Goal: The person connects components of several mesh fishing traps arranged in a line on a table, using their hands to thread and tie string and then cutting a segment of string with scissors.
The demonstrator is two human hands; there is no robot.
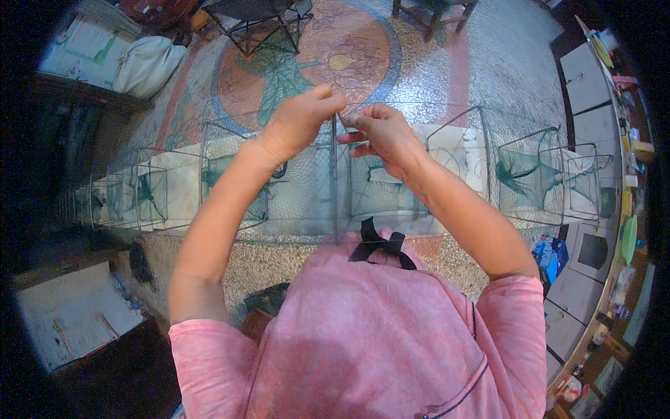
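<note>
A long collapsible fish trap of thin green netting [296, 199] over dark rectangular wire frames stretches from left to right before me. My left hand [299, 120] is closed at the top of one upright wire frame [334, 150] in the middle of the trap. Beside it, my right hand [384, 137] pinches with thumb and forefinger close to the same frame, its other fingers partly spread. Between the fingertips is something thin, perhaps cord or mesh, too small to make out. Gathered netting funnels [520, 174] hang inside the sections to either side.
Pale boards or sheets [457, 157] lie under the trap. Beyond it is a speckled floor [502, 63] with a round coloured pattern. A folding chair [262, 24] and a wooden stool [436, 17] stand at the far side. White cabinets [590, 77] line the right; a white sack [148, 66] sits far left.
</note>
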